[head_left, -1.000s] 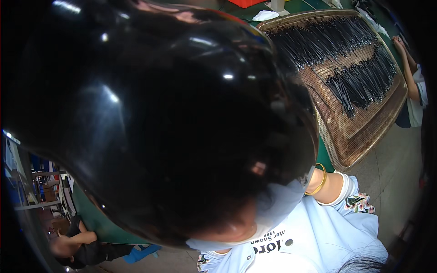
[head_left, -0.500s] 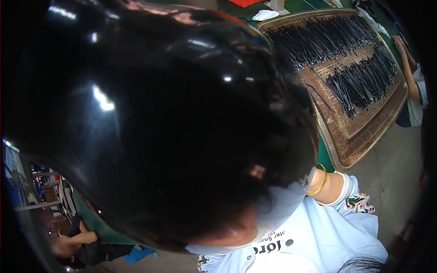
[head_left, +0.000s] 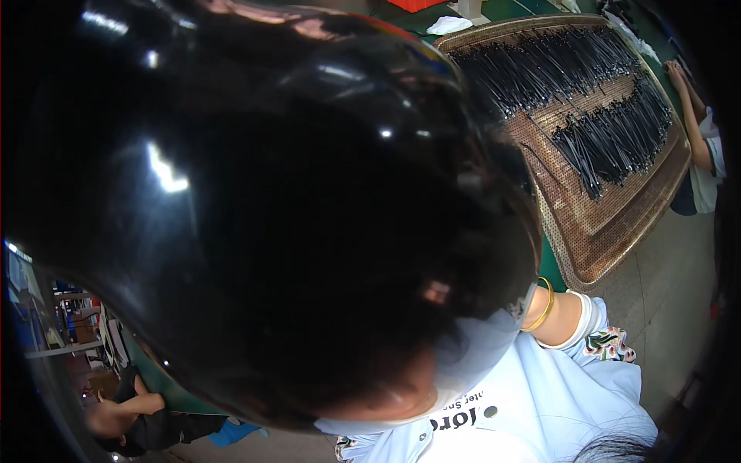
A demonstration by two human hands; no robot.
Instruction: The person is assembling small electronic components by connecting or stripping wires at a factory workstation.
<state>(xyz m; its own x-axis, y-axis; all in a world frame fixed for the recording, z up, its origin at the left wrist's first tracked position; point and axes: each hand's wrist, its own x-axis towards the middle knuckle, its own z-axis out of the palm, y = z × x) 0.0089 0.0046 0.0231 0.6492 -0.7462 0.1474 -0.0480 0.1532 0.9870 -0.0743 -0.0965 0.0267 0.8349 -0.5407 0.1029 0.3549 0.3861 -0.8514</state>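
A large glossy black shape (head_left: 309,231) with bright reflections fills most of the head view, and I cannot make out what it is. My right forearm (head_left: 563,320), with a gold bangle (head_left: 549,307) round it, comes out from behind this shape's lower right edge. The right hand itself is hidden behind it. Nothing of my left hand shows. Beyond the forearm, at the upper right, lies a brown perforated tray (head_left: 610,239). Two rows of thin black strips with shiny ends, an upper row (head_left: 548,65) and a lower row (head_left: 617,143), are spread on it.
The tray rests on a green tabletop (head_left: 553,266). White crumpled cloth or paper (head_left: 449,25) and a red container (head_left: 413,4) are at the back. Another person's arm (head_left: 695,127) reaches in at the far right. A second person (head_left: 131,409) is at the lower left.
Almost nothing differs. The reflections on the glossy black shape have shifted slightly, while the tray, the strips and my forearm look the same.
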